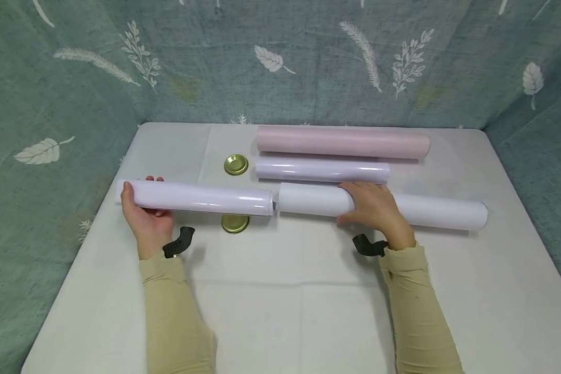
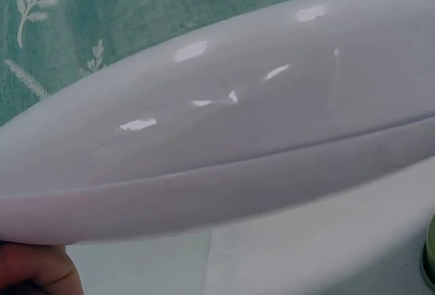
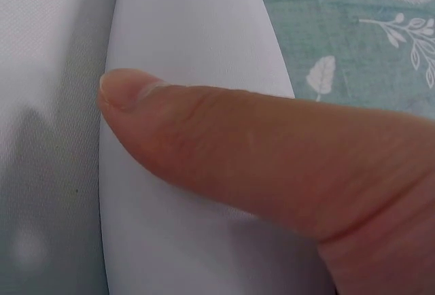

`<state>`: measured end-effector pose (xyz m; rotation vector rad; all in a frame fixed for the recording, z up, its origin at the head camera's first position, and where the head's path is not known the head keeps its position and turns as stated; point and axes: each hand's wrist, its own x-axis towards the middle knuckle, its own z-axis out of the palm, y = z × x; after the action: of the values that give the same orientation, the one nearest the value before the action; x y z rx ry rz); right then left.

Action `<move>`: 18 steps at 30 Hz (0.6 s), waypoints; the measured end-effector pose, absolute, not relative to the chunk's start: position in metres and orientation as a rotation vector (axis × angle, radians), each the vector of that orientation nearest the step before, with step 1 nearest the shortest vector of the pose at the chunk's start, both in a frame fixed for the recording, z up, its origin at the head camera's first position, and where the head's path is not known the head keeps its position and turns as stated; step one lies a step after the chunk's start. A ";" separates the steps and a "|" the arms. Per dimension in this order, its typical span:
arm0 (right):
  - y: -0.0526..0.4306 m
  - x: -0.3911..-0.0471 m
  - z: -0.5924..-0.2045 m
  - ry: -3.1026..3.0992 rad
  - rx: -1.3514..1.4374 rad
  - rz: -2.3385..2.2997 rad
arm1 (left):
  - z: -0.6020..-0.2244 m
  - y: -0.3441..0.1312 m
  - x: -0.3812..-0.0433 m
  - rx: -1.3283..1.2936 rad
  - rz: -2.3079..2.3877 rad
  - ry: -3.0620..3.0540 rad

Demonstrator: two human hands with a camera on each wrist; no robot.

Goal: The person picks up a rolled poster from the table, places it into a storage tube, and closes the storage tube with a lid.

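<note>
Near its left end, my left hand [image 1: 149,221] holds a glossy white roll [image 1: 201,198], thumb on the near side and fingertips showing beyond it. The left wrist view shows that roll [image 2: 224,118] close up, a long seam running along it. My right hand [image 1: 371,208] grips a matte white roll [image 1: 441,211] around its middle, the thumb lying across it in the right wrist view. Both rolls lie nearly end to end, a small gap between them. Part of a gold lid [image 1: 235,224] shows below the glossy roll, its upper part hidden.
A pink roll [image 1: 343,142] lies along the table's back edge. In front of it is a shorter glossy pale roll [image 1: 320,170]. Another gold lid [image 1: 236,164] sits left of these. A leaf-patterned green curtain [image 1: 299,98] surrounds the white table [image 1: 271,322].
</note>
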<state>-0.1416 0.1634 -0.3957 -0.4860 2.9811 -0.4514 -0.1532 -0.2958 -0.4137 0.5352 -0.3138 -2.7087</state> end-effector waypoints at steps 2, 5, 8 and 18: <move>0.163 -0.142 -0.396 2.980 -0.488 -0.450 | -0.414 -0.296 -0.153 0.549 -2.699 -0.304; 0.163 -0.142 -0.396 2.983 -0.490 -0.440 | -0.416 -0.295 -0.155 0.560 -2.696 -0.332; 0.163 -0.142 -0.397 2.986 -0.492 -0.433 | -0.418 -0.294 -0.157 0.566 -2.699 -0.370; 0.162 -0.141 -0.395 2.984 -0.493 -0.435 | -0.420 -0.291 -0.160 0.626 -2.681 -0.361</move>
<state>-0.1415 0.1619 -0.3948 -0.4930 2.9839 -0.4347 -0.1605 -0.2906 -0.4200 0.6262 -0.3611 -2.6807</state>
